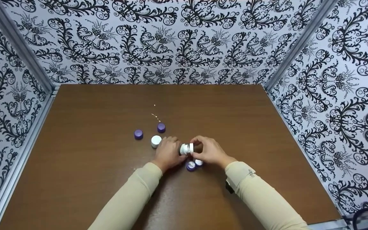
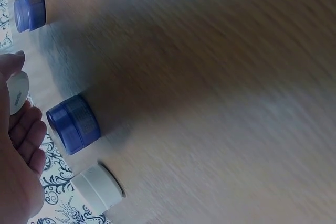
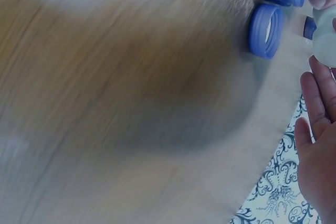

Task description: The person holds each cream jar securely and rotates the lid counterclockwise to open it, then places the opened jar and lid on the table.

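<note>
A small white jar lies on its side in the air, gripped by my left hand. My right hand pinches its white lid between thumb and fingers; the lid sits at the jar's mouth, and whether it is fully seated cannot be seen. In the right wrist view the lid's round face shows among the fingers. Just below the hands are an open purple jar and a round piece with a white face. Another white jar stands beside my left fingers.
Two purple pieces, one left and one farther back, stand on the brown table. Small pale specks lie behind them. Patterned walls enclose the back and sides. A blue-looking ring-shaped lid rests on edge near my right hand.
</note>
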The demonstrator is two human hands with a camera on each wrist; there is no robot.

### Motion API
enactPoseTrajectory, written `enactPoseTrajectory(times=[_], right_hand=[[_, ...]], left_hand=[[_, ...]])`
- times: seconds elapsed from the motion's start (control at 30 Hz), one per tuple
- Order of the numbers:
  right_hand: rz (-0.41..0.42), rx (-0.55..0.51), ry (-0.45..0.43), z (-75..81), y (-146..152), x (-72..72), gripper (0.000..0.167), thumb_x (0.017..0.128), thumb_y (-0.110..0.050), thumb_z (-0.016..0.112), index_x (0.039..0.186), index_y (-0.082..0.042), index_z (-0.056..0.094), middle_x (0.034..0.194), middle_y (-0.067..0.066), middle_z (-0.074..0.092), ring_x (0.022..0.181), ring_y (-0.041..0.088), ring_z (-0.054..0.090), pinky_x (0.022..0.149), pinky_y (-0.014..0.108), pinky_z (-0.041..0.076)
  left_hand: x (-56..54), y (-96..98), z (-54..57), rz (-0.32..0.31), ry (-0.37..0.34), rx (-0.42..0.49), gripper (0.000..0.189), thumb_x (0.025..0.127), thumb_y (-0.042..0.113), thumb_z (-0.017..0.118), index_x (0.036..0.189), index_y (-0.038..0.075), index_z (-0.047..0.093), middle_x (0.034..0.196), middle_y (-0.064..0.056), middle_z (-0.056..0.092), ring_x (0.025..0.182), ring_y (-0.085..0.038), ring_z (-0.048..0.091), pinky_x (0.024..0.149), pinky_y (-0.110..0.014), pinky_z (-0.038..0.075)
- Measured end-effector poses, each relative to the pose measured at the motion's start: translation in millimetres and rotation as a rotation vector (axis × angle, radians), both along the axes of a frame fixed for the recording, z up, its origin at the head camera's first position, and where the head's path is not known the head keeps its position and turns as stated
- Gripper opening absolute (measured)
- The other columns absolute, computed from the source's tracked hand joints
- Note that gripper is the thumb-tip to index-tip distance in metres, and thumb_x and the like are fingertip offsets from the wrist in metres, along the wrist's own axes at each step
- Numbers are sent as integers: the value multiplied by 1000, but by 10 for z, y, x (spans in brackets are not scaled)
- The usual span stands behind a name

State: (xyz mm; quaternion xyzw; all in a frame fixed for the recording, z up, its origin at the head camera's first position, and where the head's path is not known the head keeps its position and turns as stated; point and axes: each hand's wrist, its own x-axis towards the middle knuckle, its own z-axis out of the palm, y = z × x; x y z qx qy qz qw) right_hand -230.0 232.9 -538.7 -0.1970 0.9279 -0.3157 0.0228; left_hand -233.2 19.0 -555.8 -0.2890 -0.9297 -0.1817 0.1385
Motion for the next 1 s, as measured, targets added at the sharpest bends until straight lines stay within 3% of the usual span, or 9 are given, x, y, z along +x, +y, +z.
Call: enactPoseTrajectory(times=[0.2, 0.67, 1.0], right_hand=[[-45, -26, -44, -25, 40, -15, 34, 79, -23, 80, 110, -19, 66, 103, -6, 70, 95, 14, 67, 83, 39, 52], [-90, 112, 14, -94, 50, -90, 34, 74, -28, 82, 103, -19, 67, 96, -8, 69, 92, 15, 62, 84, 37, 48], [-108, 97, 17, -126, 72, -104, 36, 74, -28, 83, 104, -18, 67, 96, -4, 68, 91, 19, 60, 82, 40, 47]], left_hand=[[3, -9, -5, 5, -15, 4, 40, 70, 43, 83, 84, 7, 70, 88, -6, 64, 85, -29, 61, 82, -44, 45], [-10, -23, -19, 10, -6, -4, 40, 70, 43, 82, 82, 7, 70, 84, -4, 61, 83, -28, 60, 81, -43, 45], [-2, -33, -14, 23, -40, -10, 40, 71, 43, 82, 83, 7, 69, 86, -4, 62, 85, -28, 60, 82, -43, 44]])
